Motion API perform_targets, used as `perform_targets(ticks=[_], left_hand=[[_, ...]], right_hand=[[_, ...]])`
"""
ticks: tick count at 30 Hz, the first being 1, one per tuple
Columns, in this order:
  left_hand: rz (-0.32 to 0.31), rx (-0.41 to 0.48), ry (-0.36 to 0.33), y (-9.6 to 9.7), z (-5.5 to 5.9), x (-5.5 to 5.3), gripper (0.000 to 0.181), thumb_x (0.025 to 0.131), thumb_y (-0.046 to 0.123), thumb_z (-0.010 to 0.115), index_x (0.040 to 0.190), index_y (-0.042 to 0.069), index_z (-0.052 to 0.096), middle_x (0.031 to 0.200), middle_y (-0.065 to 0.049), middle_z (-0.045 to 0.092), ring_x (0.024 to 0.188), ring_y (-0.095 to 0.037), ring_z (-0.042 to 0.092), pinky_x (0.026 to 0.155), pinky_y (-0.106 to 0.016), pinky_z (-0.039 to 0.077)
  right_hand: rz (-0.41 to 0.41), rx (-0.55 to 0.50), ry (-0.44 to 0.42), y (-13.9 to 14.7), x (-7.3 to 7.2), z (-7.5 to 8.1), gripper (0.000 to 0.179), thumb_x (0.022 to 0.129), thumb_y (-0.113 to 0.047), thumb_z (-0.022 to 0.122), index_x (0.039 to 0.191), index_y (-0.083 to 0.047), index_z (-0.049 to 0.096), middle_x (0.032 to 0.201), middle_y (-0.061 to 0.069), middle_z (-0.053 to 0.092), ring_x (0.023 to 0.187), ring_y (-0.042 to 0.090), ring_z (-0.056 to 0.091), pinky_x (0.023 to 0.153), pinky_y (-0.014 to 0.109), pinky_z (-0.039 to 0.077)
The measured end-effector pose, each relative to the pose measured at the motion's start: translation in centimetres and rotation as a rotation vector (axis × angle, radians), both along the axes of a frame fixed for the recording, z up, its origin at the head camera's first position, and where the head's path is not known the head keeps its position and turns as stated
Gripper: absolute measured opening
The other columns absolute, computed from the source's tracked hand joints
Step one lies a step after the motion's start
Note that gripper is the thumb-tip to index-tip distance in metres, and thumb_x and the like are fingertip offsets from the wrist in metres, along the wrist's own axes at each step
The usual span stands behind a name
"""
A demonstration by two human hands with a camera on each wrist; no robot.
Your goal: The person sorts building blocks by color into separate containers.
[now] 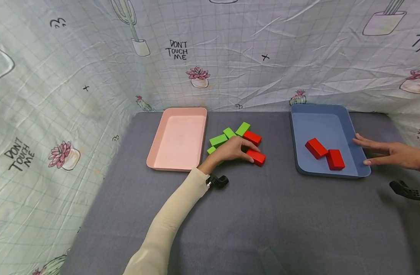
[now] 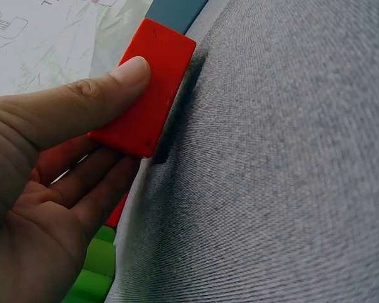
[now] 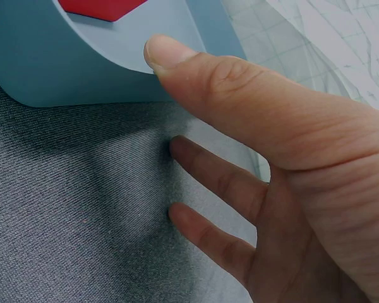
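The blue tray [image 1: 313, 123] and the pink tray [image 1: 177, 139] are set well apart. By the blue tray's right edge the right hand [image 1: 390, 152] is held, fingers loosely extended; whether contact is made cannot quite be told. Between the trays, by the left hand [image 1: 232, 149], a red block [image 1: 256, 157] is pinched; it is likely light, stiff and smooth, best gripped across opposite sides.

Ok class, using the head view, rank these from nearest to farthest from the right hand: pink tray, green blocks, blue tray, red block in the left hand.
1. Blue tray: on the right, beside the right hand.
2. Red block: mid-table, in the left hand.
3. Green blocks: left of that block.
4. Pink tray: leftmost.
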State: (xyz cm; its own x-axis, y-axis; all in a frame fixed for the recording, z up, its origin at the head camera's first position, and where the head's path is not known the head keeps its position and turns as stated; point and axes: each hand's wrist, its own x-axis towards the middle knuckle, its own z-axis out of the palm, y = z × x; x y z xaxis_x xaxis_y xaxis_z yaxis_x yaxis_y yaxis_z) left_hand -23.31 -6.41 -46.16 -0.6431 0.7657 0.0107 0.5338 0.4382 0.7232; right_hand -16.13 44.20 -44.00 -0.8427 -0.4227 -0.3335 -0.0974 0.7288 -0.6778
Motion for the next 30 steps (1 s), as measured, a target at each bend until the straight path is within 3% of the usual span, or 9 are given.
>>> perform_targets(ticks=[3, 7, 10, 12, 14, 28, 30], left_hand=[[0.013, 0.004, -0.003, 0.04, -0.08, -0.03, 0.035, 0.079, 0.019, 0.089, 0.113, 0.015, 0.080, 0.108, 0.005, 0.076, 0.088, -0.004, 0.053, 0.077, -0.015, 0.044], [0.020, 0.004, -0.004, 0.10, -0.14, -0.07, 0.035, 0.079, 0.019, 0.090, 0.113, 0.015, 0.080, 0.107, 0.006, 0.077, 0.087, -0.002, 0.053, 0.076, -0.015, 0.044], [0.019, 0.003, -0.004, 0.16, -0.09, -0.06, 0.036, 0.079, 0.019, 0.090, 0.113, 0.016, 0.080, 0.107, 0.006, 0.077, 0.087, -0.002, 0.053, 0.076, -0.015, 0.044], [0.017, -0.001, -0.003, 0.20, 0.01, -0.04, 0.036, 0.079, 0.019, 0.090, 0.113, 0.016, 0.080, 0.107, 0.006, 0.077, 0.087, -0.002, 0.053, 0.075, -0.015, 0.044], [0.015, -0.007, -0.001, 0.26, 0.12, -0.02, 0.037, 0.079, 0.019, 0.090, 0.114, 0.016, 0.080, 0.108, 0.006, 0.077, 0.087, -0.002, 0.052, 0.075, -0.015, 0.044], [0.008, -0.013, 0.005, 0.45, 0.78, 0.34, 0.037, 0.079, 0.018, 0.090, 0.115, 0.016, 0.080, 0.109, 0.005, 0.077, 0.089, -0.002, 0.053, 0.075, -0.015, 0.043], [0.005, -0.011, 0.009, 0.43, 0.79, 0.40, 0.037, 0.079, 0.019, 0.090, 0.115, 0.016, 0.080, 0.108, 0.006, 0.077, 0.088, -0.002, 0.053, 0.075, -0.015, 0.043]], right_hand=[[-0.003, 0.004, -0.009, 0.02, -0.02, -0.05, 0.085, 0.100, -0.009, 0.062, 0.164, -0.019, 0.009, 0.144, -0.045, -0.002, 0.118, -0.032, 0.006, 0.104, 0.084, 0.004], [-0.005, 0.012, -0.036, 0.02, -0.09, -0.05, 0.085, 0.100, -0.011, 0.062, 0.164, -0.019, 0.007, 0.152, -0.037, -0.009, 0.142, -0.012, -0.014, 0.104, 0.084, 0.005], [-0.003, 0.011, -0.041, 0.05, -0.16, -0.07, 0.085, 0.100, -0.011, 0.062, 0.164, -0.018, 0.007, 0.154, -0.034, -0.010, 0.139, -0.016, -0.012, 0.104, 0.084, 0.005], [0.000, 0.011, -0.033, 0.09, -0.19, -0.10, 0.085, 0.100, -0.010, 0.063, 0.164, -0.018, 0.007, 0.151, -0.037, -0.008, 0.124, -0.029, 0.000, 0.104, 0.084, 0.006], [0.001, 0.008, -0.026, 0.11, -0.21, -0.13, 0.085, 0.100, -0.009, 0.063, 0.164, -0.018, 0.008, 0.147, -0.042, -0.005, 0.114, -0.034, 0.009, 0.105, 0.084, 0.005], [-0.004, -0.015, -0.012, 0.28, -0.03, -0.14, 0.083, 0.099, -0.008, 0.063, 0.164, -0.017, 0.012, 0.144, -0.046, 0.001, 0.113, -0.034, 0.011, 0.106, 0.083, 0.001], [-0.006, -0.023, -0.016, 0.33, -0.03, -0.19, 0.083, 0.099, -0.008, 0.063, 0.164, -0.017, 0.013, 0.149, -0.042, -0.003, 0.122, -0.032, 0.004, 0.106, 0.082, 0.000]])
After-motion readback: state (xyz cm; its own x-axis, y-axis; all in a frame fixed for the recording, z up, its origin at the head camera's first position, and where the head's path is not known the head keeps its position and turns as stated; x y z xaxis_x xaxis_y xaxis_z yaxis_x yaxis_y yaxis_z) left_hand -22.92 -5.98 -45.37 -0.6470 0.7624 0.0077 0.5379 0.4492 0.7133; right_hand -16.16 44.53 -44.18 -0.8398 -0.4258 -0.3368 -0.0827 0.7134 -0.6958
